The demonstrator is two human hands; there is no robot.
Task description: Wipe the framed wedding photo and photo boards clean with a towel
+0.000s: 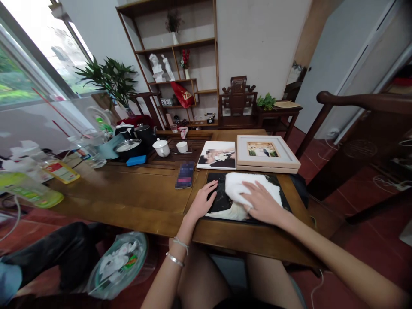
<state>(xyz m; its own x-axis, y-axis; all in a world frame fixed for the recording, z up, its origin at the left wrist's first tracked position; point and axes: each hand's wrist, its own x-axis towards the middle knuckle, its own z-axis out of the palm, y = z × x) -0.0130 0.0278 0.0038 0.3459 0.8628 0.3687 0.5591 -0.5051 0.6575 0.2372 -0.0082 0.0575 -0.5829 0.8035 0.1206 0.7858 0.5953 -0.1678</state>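
A dark photo panel (222, 201) lies flat near the front edge of the wooden table (135, 193). My left hand (203, 201) rests on the panel's left edge, fingers stretched out flat. My right hand (261, 201) presses a white cloth (236, 185) down onto the panel, fingers spread over it. Behind the panel lie a frameless photo print (217, 155) and a white framed picture (266, 153) stacked on another frame.
A phone (185, 175) lies left of the panel. Further left stand teacups (161, 147), a dark kettle (143, 133), a blue box (136, 160) and plastic bottles (28, 191). A waste bin (117, 264) sits under the table, a wooden chair (360, 141) at right.
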